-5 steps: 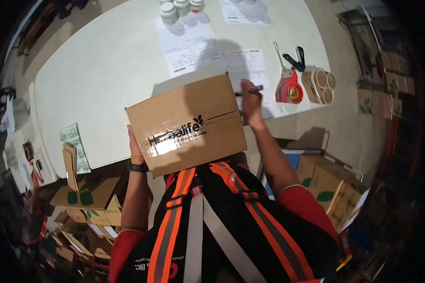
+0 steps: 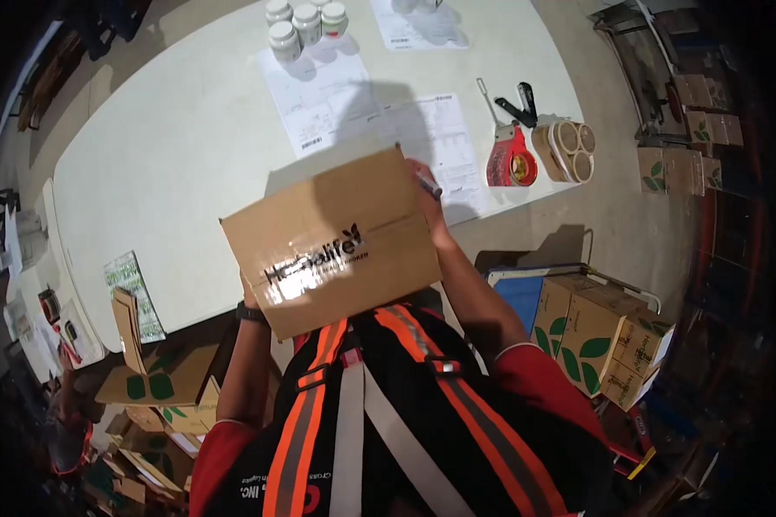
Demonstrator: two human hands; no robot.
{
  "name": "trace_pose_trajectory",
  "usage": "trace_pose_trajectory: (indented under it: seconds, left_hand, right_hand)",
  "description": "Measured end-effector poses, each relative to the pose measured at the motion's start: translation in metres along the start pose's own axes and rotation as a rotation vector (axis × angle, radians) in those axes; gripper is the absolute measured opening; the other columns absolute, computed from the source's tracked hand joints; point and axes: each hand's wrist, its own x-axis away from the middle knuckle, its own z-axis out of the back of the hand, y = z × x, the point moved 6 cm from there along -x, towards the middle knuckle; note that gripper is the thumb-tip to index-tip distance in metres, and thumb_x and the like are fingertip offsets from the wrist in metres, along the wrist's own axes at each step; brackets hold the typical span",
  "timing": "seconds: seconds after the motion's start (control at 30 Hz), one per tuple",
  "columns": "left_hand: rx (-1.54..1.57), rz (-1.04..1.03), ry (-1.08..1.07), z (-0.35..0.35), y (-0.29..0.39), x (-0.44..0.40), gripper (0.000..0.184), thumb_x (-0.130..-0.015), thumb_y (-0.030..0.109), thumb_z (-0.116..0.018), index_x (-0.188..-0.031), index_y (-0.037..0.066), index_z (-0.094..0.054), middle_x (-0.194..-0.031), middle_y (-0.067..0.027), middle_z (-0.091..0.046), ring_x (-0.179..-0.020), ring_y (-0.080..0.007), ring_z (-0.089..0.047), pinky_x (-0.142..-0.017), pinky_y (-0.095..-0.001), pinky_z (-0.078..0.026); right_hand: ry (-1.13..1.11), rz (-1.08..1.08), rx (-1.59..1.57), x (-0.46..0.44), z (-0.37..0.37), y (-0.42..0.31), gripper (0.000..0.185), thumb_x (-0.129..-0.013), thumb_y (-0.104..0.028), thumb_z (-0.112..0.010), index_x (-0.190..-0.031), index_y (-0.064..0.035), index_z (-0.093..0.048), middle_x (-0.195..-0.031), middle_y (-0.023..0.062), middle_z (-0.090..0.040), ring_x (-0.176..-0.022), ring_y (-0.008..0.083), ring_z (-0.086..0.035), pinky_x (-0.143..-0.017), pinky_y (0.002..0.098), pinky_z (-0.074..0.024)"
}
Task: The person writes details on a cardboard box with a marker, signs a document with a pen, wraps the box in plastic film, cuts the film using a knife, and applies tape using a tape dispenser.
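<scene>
A taped cardboard box (image 2: 336, 250) with a printed Herbalife logo is held tilted against my front, over the near edge of the table. My left hand (image 2: 248, 291) grips its left side, with most of the fingers hidden behind the cardboard. At the box's right side is my right hand (image 2: 424, 200), closed around a dark marker (image 2: 428, 185) and against the box edge. Printed sheets (image 2: 444, 129) lie on the table beyond the box. To the right sits a red tape dispenser (image 2: 502, 164).
White bottles (image 2: 307, 24) stand at the back of the white table (image 2: 147, 172). Rolls of tape (image 2: 567, 142) and a black tool (image 2: 522, 108) lie at its right. Cartons (image 2: 586, 340) are stacked on my right, others (image 2: 168, 375) on my left. Another person (image 2: 67, 422) is at far left.
My right hand, with the marker, has moved in from the right to the box's side. The box sits slightly lower and further left in view, and the whole view has shifted a little.
</scene>
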Motion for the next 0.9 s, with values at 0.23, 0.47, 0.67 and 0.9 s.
trace_pose_trajectory:
  seconds: [0.23,0.47,0.67,0.9]
  left_hand:
    - [0.108,0.056,-0.122,-0.055,-0.029,0.003,0.066,-0.089,0.057,-0.033,-0.126,0.004,-0.041,-0.118,-0.0138,-0.052,-0.106,-0.0287,-0.052,-0.091,-0.0428,-0.044]
    - [0.099,-0.083,0.126,-0.132,-0.098,-0.045,0.056,-0.090,0.057,-0.033,-0.109,0.008,-0.051,-0.085,-0.0030,-0.059,-0.074,-0.0176,-0.058,-0.067,-0.0307,-0.051]
    - [-0.741,-0.395,-0.018,-0.154,-0.090,-0.053,0.055,-0.096,0.041,-0.028,-0.133,0.000,-0.034,-0.129,-0.0100,-0.044,-0.119,-0.0183,-0.039,-0.102,-0.0303,-0.028]
    - [-1.290,-0.542,-0.158,-0.333,-0.066,0.059,0.021,-0.084,0.010,-0.055,-0.103,0.000,-0.059,-0.089,-0.0068,-0.062,-0.083,-0.0156,-0.058,-0.074,-0.0282,-0.047]
  right_hand:
    - [-0.034,0.007,-0.002,0.015,0.045,-0.039,0.037,-0.094,-0.039,-0.045,-0.108,-0.0060,-0.052,-0.084,-0.0006,-0.055,-0.073,0.0061,-0.049,-0.063,0.0218,-0.0425]
    - [0.006,0.137,0.220,-0.027,0.146,-0.070,0.036,-0.094,-0.037,-0.045,-0.103,-0.0031,-0.054,-0.083,0.0010,-0.057,-0.075,0.0084,-0.051,-0.066,0.0236,-0.0435]
    - [0.074,0.517,0.486,-0.061,0.196,-0.060,0.029,-0.094,-0.028,-0.045,-0.103,-0.0027,-0.057,-0.088,0.0037,-0.060,-0.077,0.0099,-0.055,-0.068,0.0242,-0.0441]
    - [-0.480,0.348,-0.005,0.061,0.147,-0.210,0.031,-0.088,-0.026,-0.051,-0.102,0.0003,-0.062,-0.082,0.0063,-0.062,-0.071,0.0115,-0.056,-0.063,0.0238,-0.0431]
